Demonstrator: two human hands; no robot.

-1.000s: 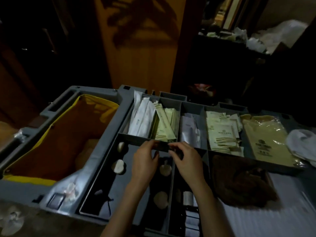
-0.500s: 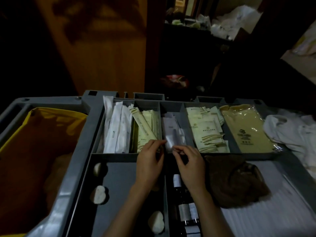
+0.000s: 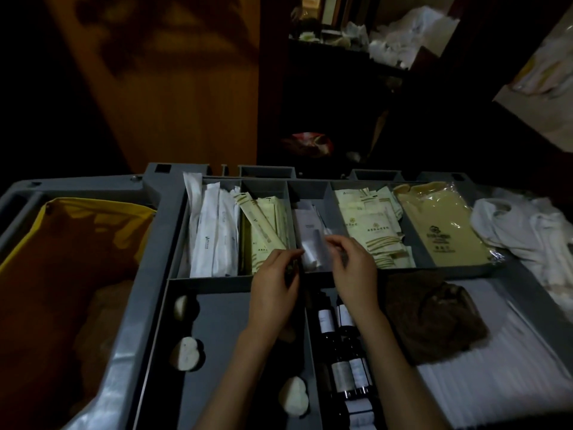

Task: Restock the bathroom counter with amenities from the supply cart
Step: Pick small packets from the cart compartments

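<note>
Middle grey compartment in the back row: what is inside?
Stacked pale grey flat sachets. The right hand pinches a small translucent packet over them; whatever lies beneath is covered.

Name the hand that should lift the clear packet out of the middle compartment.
Right, probably. The right hand pinches the clear packet at its right edge; the left hand only touches its left edge with fingertips.
</note>
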